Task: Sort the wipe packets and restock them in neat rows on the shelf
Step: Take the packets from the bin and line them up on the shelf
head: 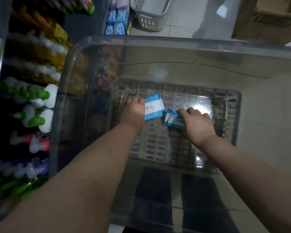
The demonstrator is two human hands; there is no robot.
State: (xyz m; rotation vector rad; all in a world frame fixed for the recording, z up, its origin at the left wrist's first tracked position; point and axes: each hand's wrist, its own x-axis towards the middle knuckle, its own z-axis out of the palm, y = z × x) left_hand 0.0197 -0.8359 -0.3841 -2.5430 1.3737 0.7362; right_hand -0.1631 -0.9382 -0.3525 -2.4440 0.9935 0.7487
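Observation:
Both my arms reach down into a large clear plastic bin [158, 40]. My left hand [133, 111] grips a blue-and-white wipe packet [154, 107] by its left edge, near the bin's ribbed floor. My right hand [197, 122] holds a second blue-and-white wipe packet [172, 119], which is tilted and partly hidden under my fingers. The two packets are close together but apart. On the shelf at the top, several blue-and-white wipe packets [117, 22] stand in rows.
Shelves on the left hold white, green and pink spray bottles [40, 111] and yellow packs [57, 32]. A white plastic basket [149, 14] stands on the tiled floor beyond the bin. A cardboard box [267, 19] sits at the top right. My dark trouser legs show through the bin's near wall.

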